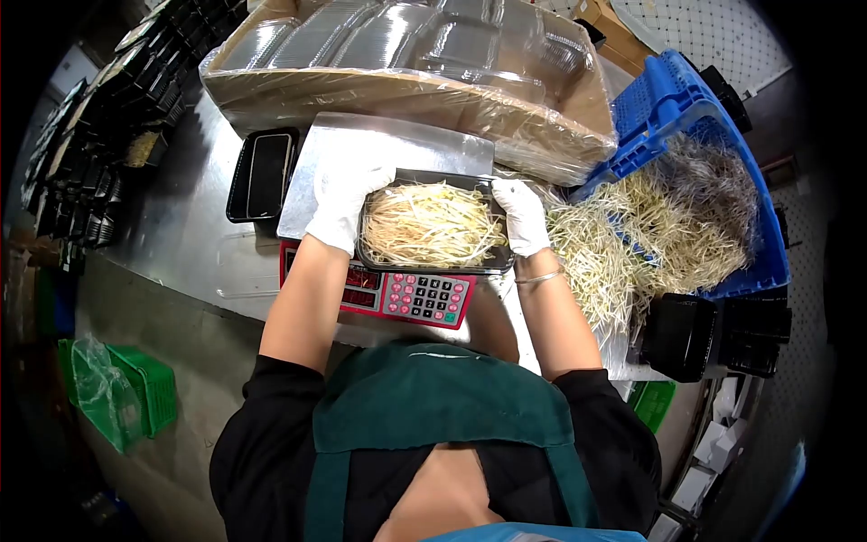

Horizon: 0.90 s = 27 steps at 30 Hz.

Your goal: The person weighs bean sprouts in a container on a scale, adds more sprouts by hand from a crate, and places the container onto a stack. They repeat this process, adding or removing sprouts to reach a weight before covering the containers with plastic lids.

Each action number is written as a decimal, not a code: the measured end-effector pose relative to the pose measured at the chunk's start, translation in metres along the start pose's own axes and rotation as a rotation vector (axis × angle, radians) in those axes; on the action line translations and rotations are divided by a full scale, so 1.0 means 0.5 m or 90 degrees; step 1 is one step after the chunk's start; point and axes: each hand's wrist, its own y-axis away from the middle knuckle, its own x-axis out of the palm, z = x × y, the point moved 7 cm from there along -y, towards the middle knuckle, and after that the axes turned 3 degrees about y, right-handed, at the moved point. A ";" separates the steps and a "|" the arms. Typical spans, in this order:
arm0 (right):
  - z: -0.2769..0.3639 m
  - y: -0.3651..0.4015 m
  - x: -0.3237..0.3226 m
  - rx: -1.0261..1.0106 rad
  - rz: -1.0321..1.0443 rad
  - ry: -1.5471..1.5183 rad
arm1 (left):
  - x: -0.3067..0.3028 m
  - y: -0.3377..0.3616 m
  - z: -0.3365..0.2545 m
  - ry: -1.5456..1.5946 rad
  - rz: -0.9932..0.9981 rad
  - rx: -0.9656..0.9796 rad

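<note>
A black plastic tray (433, 268) heaped with pale bean sprouts (429, 226) rests on the steel pan of a red electronic scale (406, 296). My left hand (341, 203), in a white glove, grips the tray's left end. My right hand (524, 215), also gloved in white, holds the tray's right end. A thin bracelet circles my right wrist. To the right, a loose pile of bean sprouts (623, 244) spills from a tipped blue crate (686, 99) onto the table.
An empty black tray (264, 173) lies left of the scale. A large cardboard box (406, 90) of clear lids in plastic stands behind it. Stacked black trays (713, 339) sit at the right, more at the far left (99, 135). A green basket (135, 388) is on the floor.
</note>
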 end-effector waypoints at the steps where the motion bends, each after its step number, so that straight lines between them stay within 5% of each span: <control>1: -0.006 -0.007 -0.006 0.000 -0.004 0.011 | -0.006 -0.001 0.005 0.007 -0.016 0.008; 6: -0.027 -0.031 -0.029 -0.021 0.016 0.058 | -0.014 -0.007 0.008 -0.025 -0.027 0.086; 12: 0.005 -0.005 -0.017 -0.040 -0.040 0.120 | 0.019 0.024 -0.038 -0.308 -0.014 0.169; 14: 0.016 -0.007 -0.011 -0.038 -0.041 0.189 | -0.006 0.009 -0.022 -0.274 -0.021 0.105; 19: 0.012 -0.011 -0.010 -0.042 -0.040 0.216 | -0.002 0.056 -0.032 -0.092 -0.105 0.226; 21: 0.013 -0.011 -0.002 -0.042 -0.022 0.177 | -0.017 0.050 0.005 -0.028 -0.047 0.080; 27: 0.024 -0.008 0.007 -0.031 -0.038 0.222 | -0.025 0.049 0.022 0.050 -0.114 0.038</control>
